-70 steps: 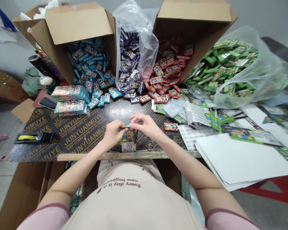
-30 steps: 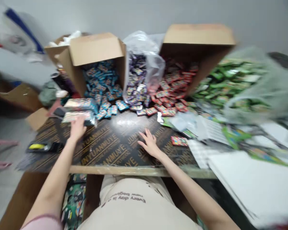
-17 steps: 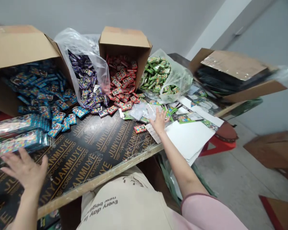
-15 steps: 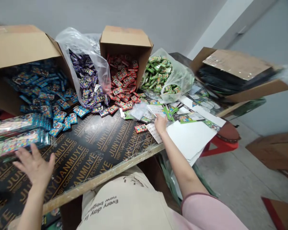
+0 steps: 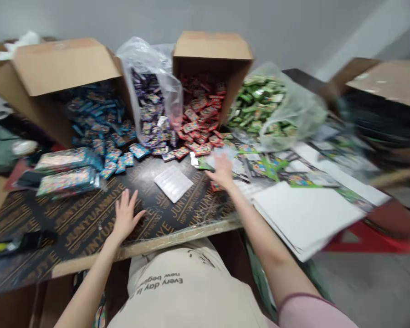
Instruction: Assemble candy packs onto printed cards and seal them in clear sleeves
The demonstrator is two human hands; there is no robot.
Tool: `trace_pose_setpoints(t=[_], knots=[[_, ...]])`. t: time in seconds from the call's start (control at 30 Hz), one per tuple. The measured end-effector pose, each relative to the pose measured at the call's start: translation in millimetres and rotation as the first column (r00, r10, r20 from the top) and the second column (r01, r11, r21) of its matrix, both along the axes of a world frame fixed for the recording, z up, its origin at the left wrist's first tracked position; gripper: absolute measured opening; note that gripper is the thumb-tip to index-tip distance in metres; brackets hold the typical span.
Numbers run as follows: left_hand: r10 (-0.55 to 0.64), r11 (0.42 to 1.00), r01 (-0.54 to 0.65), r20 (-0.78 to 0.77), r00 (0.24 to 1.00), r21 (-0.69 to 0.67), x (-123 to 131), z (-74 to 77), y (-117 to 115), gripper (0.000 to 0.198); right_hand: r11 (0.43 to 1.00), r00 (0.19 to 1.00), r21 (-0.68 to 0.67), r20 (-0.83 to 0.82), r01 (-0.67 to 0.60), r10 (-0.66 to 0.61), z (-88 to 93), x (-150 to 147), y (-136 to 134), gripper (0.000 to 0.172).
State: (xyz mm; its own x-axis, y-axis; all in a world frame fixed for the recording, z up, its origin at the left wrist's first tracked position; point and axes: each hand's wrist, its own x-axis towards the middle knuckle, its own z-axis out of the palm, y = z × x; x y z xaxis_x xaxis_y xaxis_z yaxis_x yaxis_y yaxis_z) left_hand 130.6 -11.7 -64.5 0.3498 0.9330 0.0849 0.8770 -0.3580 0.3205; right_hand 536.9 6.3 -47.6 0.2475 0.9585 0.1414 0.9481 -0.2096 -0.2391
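Note:
My left hand (image 5: 125,215) rests low over the black plywood tabletop (image 5: 89,218), fingers spread, holding nothing. To its right a white square sheet with faint lines (image 5: 173,183) lies flat on the table. My right hand (image 5: 222,171) is over a clear plastic bag (image 5: 229,152), thumb apart and fingers stretched forward, slightly blurred. Under its wrist a small red packet (image 5: 215,186) peeks out. Two clear-wrapped rows of blue packets (image 5: 68,180) lie left of my left hand.
Along the back are a carton of blue packets (image 5: 68,66), a bag of purple packets (image 5: 150,100), a carton of red packets (image 5: 213,45) and a bag of green packets (image 5: 263,100). White sheets (image 5: 307,212) overhang the right front edge. A yellow-and-black tool (image 5: 17,243) lies far left.
The view has turned left. A white sheet from my right hand now lies on the table, and that hand is at the clear bag. My left hand has moved right, away from the wrapped rows.

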Motion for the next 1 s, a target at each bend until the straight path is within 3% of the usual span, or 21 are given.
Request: trace_pose_setpoints(t=[0.1, 0.2, 0.3, 0.4, 0.47, 0.5, 0.53, 0.57, 0.6, 0.63, 0.7, 0.73, 0.77, 0.8, 0.87, 0.93, 1.0], knots=[[0.03, 0.995, -0.028, 0.026, 0.999, -0.094, 0.6, 4.8, -5.4, 0.067, 0.982, 0.993, -0.185, 0.097, -0.042, 0.061, -14.8, 37.6, 11.9, 0.081], [0.028, 0.986, -0.016, 0.066, 0.997, -0.165, 4.5, 9.5, -3.7, 0.068, 0.97, 0.941, -0.133, 0.248, -0.204, 0.232, -31.5, 44.1, 14.9, 0.058], [0.03, 0.974, 0.0, 0.129, 0.991, -0.226, 7.4, 15.5, -4.6, 0.065, 0.956, 0.922, -0.047, 0.254, -0.29, 0.293, -28.7, 34.0, 2.5, 0.05], [0.022, 0.963, 0.044, 0.241, 0.97, -0.265, 9.5, 23.9, -6.8, 0.062, 0.971, 0.99, 0.201, 0.092, -0.126, 0.109, -3.4, 12.5, -12.4, 0.039], [0.044, 0.957, 0.067, 0.369, 0.928, -0.284, 13.7, 28.6, -4.6, 0.06, 0.888, 0.986, 0.454, -0.166, 0.067, 0.01, 20.4, -12.0, -18.1, 0.035], [0.072, 0.951, 0.073, 0.446, 0.892, -0.299, 18.1, 30.2, -2.7, 0.058, 0.797, 0.939, 0.566, -0.344, 0.211, -0.004, 32.1, -28.1, -19.2, 0.033], [0.106, 0.943, 0.082, 0.524, 0.845, -0.322, 24.5, 31.1, -0.6, 0.057, 0.717, 0.841, 0.596, -0.541, 0.361, 0.026, 42.3, -46.4, -19.3, 0.031], [0.142, 0.929, 0.102, 0.599, 0.788, -0.355, 32.8, 31.5, 0.9, 0.057, 0.68, 0.68, 0.551, -0.725, 0.483, 0.105, 50.2, -66.6, -18.7, 0.029], [0.183, 0.911, 0.133, 0.671, 0.718, -0.39, 42.5, 31.7, 1.7, 0.059, 0.696, 0.457, 0.453, -0.867, 0.557, 0.198, 55.3, -88.1, -17.9, 0.027], [0.227, 0.892, 0.168, 0.737, 0.636, -0.42, 52.9, 32.1, 1.5, 0.061, 0.776, 0.198, 0.32, -0.947, 0.543, 0.253, 57.4, -110.1, -17.8, 0.025], [0.309, 0.863, 0.24, 0.84, 0.446, -0.445, 71.7, 34.7, -0.8, 0.067, 0.933, -0.263, 0.069, -0.95, 0.352, 0.169, 53.9, -152.9, -22.1, 0.02], [0.34, 0.865, 0.254, 0.877, 0.34, -0.433, 77.9, 37.6, -2.1, 0.069, 0.976, -0.426, -0.037, -0.903, 0.213, 0.059, 49.6, -171.9, -27.0, 0.019], [0.355, 0.882, 0.237, 0.905, 0.233, -0.407, 81.1, 41.8, -2.9, 0.069, 0.991, -0.53, -0.123, -0.845, 0.058, -0.074, 44.5, -188.1, -33.4, 0.018], [0.35, 0.908, 0.195, 0.927, 0.135, -0.372, 81.1, 47.4, -2.8, 0.068, 0.978, -0.576, -0.187, -0.792, -0.089, -0.204, 39.3, -200.9, -40.4, 0.018], [0.295, 0.953, 0.077, 0.955, -0.022, -0.292, 72.6, 61.1, -0.5, 0.063, 0.918, -0.556, -0.267, -0.734, -0.294, -0.391, 30.3, -214.3, -52.2, 0.019], [0.243, 0.97, 0.011, 0.963, -0.115, -0.244, 58.9, 74.7, 3.0, 0.061, 0.9, -0.502, -0.306, -0.751, -0.312, -0.429, 24.9, -213.8, -56.3, 0.024], [0.259, 0.966, 0.063, 0.953, -0.154, -0.252, 48.5, 83.4, 5.5, 0.062, 0.924, -0.479, -0.302, -0.792, -0.234, -0.38, 24.0, -206.3, -52.9, 0.026]])
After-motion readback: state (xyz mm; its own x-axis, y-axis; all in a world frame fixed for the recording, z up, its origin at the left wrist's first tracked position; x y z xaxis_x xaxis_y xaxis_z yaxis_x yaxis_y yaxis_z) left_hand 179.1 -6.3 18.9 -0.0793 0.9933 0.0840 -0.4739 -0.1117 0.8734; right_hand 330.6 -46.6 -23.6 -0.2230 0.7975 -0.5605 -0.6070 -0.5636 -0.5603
